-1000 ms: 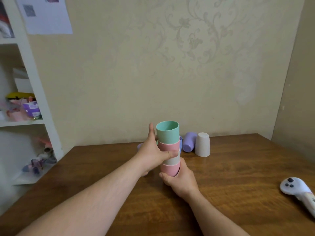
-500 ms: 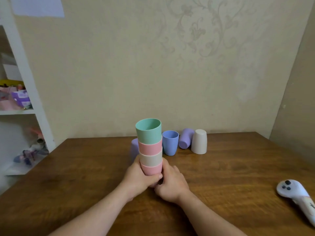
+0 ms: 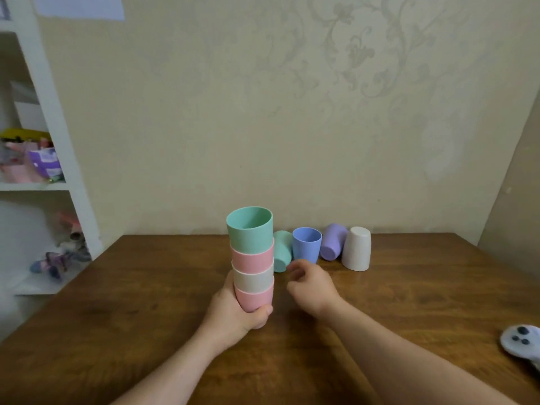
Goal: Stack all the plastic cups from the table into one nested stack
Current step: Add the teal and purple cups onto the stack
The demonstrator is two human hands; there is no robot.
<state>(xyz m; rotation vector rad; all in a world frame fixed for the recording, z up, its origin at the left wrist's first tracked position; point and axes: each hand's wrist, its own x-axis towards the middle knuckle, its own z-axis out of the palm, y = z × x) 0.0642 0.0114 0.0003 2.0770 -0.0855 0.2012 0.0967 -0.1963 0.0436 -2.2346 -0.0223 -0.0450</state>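
Left hand (image 3: 233, 312) grips the four-cup pastel plastic stack (image 3: 252, 258) at its pink base, right hand (image 3: 311, 286) loosely curled and empty just right of it.

Your stock: cup stack (image 3: 253, 260), matt smooth plastic; table (image 3: 409, 302), grained brown wood, slight sheen; wall (image 3: 263, 112), matt patterned wallpaper.

A brown wooden table (image 3: 409, 302) is seen. Toward 12 o'clock, a row of four cups is placed near the wall edge: a green cup (image 3: 282, 252) lying on its side, a blue cup (image 3: 306, 244) standing upright, a purple cup (image 3: 333, 241) tipped over, and a white cup (image 3: 357, 248) turned upside down. At 3 o'clock, a white controller (image 3: 523, 344) is laid near the edge
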